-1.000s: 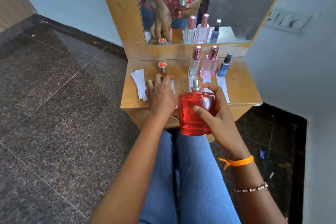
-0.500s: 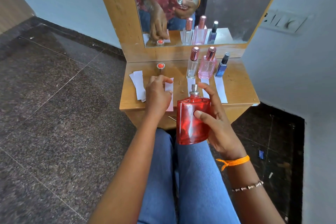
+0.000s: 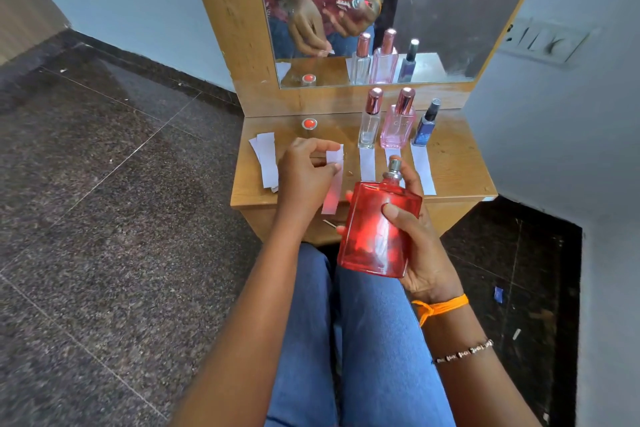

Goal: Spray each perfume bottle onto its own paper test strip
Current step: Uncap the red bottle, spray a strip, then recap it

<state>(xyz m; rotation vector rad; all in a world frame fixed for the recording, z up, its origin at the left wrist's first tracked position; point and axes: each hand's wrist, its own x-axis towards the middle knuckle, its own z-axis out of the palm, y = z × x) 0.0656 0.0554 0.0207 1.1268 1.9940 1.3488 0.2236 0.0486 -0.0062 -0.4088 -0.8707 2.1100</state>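
Red perfume bottle, uncapped, is gripped in the right hand near the bench edge; the left hand pinches a paper strip beside it.

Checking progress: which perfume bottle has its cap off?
The red bottle in the right hand: bare sprayer showing. Both pink-capped bottles stay capped; the blue one is unclear.

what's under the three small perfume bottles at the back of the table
A white paper strip runs forward from the clear bottle, another from the blue bottle. The pink bottle's strip is partly hidden by the red bottle.
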